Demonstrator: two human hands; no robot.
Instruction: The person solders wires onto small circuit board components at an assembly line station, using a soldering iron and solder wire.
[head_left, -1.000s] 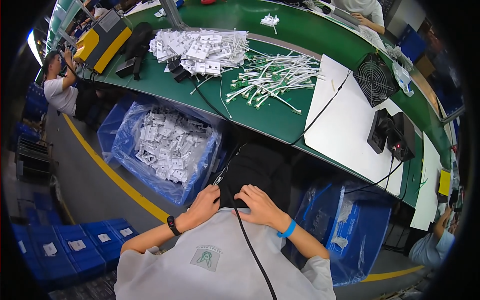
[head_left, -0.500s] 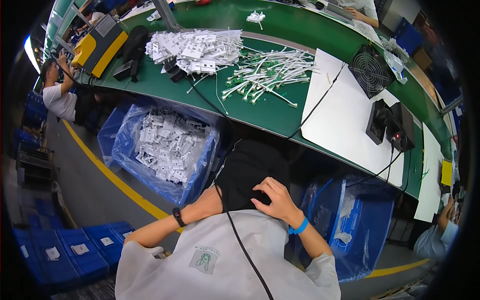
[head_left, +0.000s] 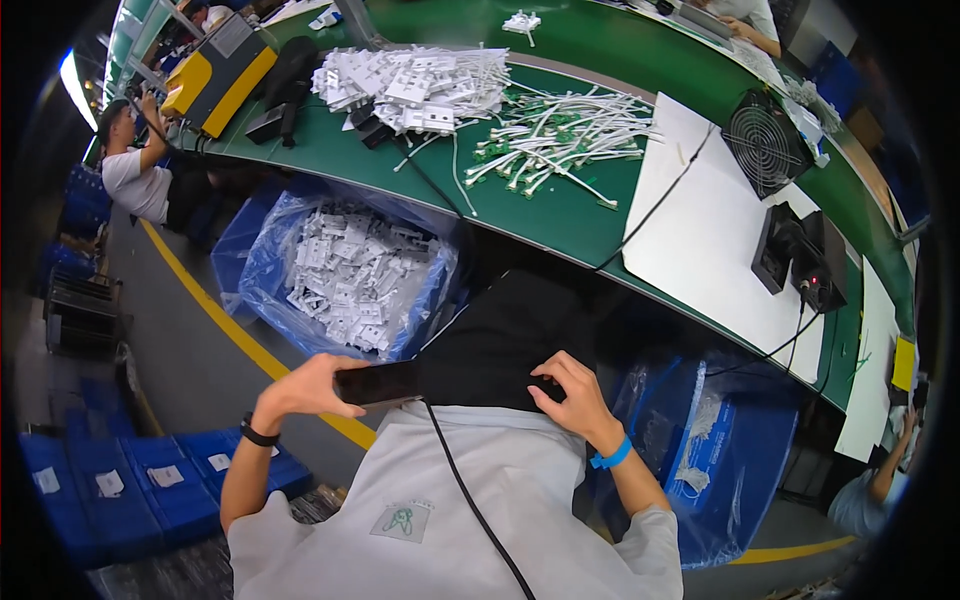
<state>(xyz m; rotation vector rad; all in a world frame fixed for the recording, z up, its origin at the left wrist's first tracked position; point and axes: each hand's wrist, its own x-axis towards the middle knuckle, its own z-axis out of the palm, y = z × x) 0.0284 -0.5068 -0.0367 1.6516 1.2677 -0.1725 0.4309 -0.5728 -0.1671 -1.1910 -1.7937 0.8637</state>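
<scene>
My left hand (head_left: 307, 388), with a dark band at its wrist, grips the end of a black phone (head_left: 378, 384) between thumb and fingers. The phone lies flat at my waist, its dark face up, and a black cable (head_left: 462, 470) runs from beside its far end down over my white shirt. My right hand (head_left: 572, 398), wearing a blue wristband (head_left: 611, 453), rests by the black cloth (head_left: 505, 345) on my lap. Its fingers are loosely curled with a gap to the thumb, and nothing shows between them.
A blue bin (head_left: 262, 265) lined with clear plastic holds white plastic parts. On the green bench (head_left: 400, 175) lie piled white parts (head_left: 420, 88) and white cables (head_left: 565, 140). White sheet (head_left: 680, 230), black fan (head_left: 766, 145) and black power box (head_left: 820, 260) sit right; another blue bin (head_left: 745, 450) is below.
My left hand has moved left, away from my waist, and the phone now shows in its grip. My right hand has shifted slightly right. The whole view has turned a little.
</scene>
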